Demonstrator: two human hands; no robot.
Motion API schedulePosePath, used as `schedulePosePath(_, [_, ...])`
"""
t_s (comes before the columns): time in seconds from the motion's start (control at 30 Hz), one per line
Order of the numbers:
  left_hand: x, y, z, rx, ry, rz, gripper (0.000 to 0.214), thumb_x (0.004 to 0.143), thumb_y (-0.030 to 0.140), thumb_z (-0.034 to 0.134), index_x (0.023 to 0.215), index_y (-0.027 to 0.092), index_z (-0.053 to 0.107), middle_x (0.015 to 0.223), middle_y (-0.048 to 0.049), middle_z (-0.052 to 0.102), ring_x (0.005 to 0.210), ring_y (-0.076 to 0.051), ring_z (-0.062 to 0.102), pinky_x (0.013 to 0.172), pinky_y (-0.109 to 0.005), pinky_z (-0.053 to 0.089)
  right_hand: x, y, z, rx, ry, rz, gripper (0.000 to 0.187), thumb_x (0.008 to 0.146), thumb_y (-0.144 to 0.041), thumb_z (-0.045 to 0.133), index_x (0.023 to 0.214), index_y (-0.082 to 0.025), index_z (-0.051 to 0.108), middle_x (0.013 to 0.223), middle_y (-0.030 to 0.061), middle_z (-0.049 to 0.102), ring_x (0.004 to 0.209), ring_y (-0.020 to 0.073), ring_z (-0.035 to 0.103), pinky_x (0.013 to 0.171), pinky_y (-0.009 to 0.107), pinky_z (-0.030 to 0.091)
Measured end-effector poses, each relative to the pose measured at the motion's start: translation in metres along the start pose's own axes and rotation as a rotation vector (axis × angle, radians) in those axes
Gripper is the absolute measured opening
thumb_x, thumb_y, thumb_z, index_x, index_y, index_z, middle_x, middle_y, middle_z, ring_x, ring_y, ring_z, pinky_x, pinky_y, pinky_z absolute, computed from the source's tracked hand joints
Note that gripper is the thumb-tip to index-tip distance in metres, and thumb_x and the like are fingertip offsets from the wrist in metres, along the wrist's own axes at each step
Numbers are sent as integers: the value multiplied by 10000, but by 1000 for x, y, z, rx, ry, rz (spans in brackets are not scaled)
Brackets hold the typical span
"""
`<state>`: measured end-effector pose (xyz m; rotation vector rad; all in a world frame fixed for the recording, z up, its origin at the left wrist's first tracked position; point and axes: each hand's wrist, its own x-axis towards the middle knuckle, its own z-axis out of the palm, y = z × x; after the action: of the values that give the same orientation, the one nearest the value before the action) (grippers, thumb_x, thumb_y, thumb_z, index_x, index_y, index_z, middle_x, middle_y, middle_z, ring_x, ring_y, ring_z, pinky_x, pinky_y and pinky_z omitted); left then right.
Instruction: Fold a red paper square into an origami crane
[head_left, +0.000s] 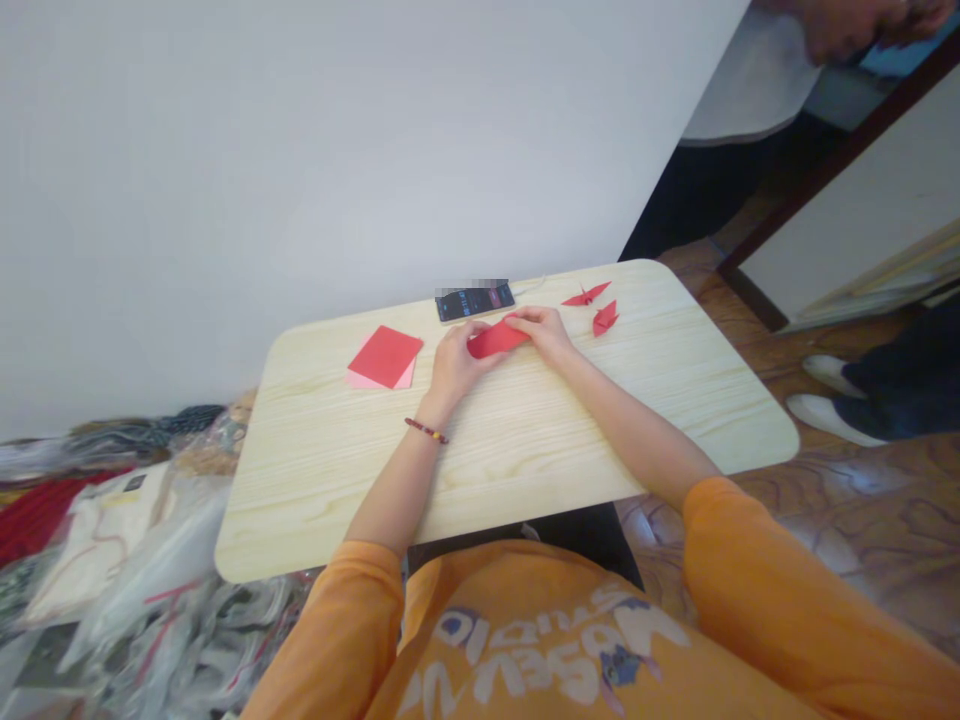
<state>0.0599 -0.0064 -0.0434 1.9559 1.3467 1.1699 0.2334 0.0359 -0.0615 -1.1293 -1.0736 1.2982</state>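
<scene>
Both of my hands meet over the far middle of a light wooden table (525, 440). My left hand (456, 362) pinches the left end of a folded red paper (496, 340). My right hand (546, 334) has its fingers curled over the paper's right end and presses it against the tabletop. A beaded bracelet (427, 430) circles my left wrist. Two finished red folded paper figures (596, 305) lie just right of my right hand.
A stack of red and pink paper sheets (384, 358) lies left of my hands. A dark phone (474, 301) rests by the wall. Bags and fabric (112, 540) are piled on the floor at left. Another person (757, 120) stands at the far right; white shoes (832, 395) show on the floor.
</scene>
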Motion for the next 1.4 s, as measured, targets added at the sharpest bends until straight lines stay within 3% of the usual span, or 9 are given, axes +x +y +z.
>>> schedulePosePath(0.2, [1,1,3,-186,74,-131,363,624,380,816,909,196,687,924,-80,723,829,-197,657,743,-313,499,-3,-7,5,180,-82,63,444,529,-544,814,765,-190,687,730,16,697,666,133,620,666,270,518])
schedulePosePath(0.4, [4,-1,6,-421,126,-256,394,578,349,846,885,160,688,919,-107,734,809,-180,679,744,-309,532,-10,-11,8,210,-194,106,462,493,-460,869,829,-190,703,730,1,702,633,109,612,674,262,525])
schedulePosePath(0.67, [4,-2,8,-457,114,-277,427,542,358,863,870,152,683,890,-108,739,801,-188,692,735,-318,553,-6,0,6,162,-264,58,419,564,-415,853,902,-198,735,861,25,746,722,124,660,757,282,529])
schedulePosePath(0.87, [4,-2,6,-468,91,-290,475,576,395,843,947,148,677,934,-113,742,823,-194,696,732,-314,550,-7,-3,6,147,-274,55,424,568,-429,845,901,-188,740,846,32,749,724,137,664,750,288,534])
schedulePosePath(1.0, [3,-1,3,-325,93,-231,499,584,373,846,1005,164,676,982,-105,736,863,-194,684,743,-305,526,-12,-8,9,160,-239,79,431,554,-450,843,872,-181,730,818,30,741,702,142,655,679,269,529])
schedulePosePath(1.17, [2,2,3,-151,76,-111,546,571,342,859,1055,204,649,1048,-81,718,951,-210,663,817,-322,498,-11,-4,12,104,-126,5,416,467,-384,860,798,-175,718,802,23,739,778,191,667,781,332,530])
schedulePosePath(1.3, [3,2,4,-308,121,-193,672,545,344,867,1146,215,596,1187,-107,666,980,-223,662,776,-307,511,-6,4,9,112,-29,-27,394,482,-356,841,803,-174,704,816,28,738,798,194,668,825,351,521])
schedulePosePath(1.4, [4,-5,5,-525,162,-327,648,582,323,841,1163,201,580,1060,-96,704,847,-191,689,751,-301,525,-6,4,7,153,-12,-4,403,485,-363,845,803,-174,684,824,29,731,774,172,662,815,334,520])
